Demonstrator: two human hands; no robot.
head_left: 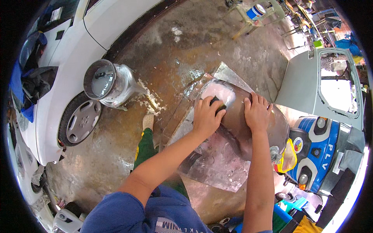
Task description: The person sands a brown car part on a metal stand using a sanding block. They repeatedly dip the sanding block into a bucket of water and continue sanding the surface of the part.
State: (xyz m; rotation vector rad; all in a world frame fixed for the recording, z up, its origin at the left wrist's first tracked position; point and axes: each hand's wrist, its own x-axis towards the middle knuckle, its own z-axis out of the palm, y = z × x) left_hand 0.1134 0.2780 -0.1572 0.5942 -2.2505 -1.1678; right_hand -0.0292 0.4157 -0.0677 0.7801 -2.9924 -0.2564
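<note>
A curved brownish-grey car body panel (237,126) lies in front of me, with a whitish-pink patch (223,94) near its far left end. My left hand (208,115) is closed around a small black pad (218,103), pressing it against the panel at the patch's near edge. The palm side of the pad is hidden by my fingers. To the right, my right hand (257,111) rests on the panel, fingers stretched out and holding nothing. Beneath the panel is a flat, stained board (223,171).
A bucket (89,87) with liquid stands at left beside the white car (77,42) and its wheel (82,120). A grey car door (297,83) and a blue-and-white vehicle front (311,149) are at right. A plastic chair (268,21) holds a can (255,12).
</note>
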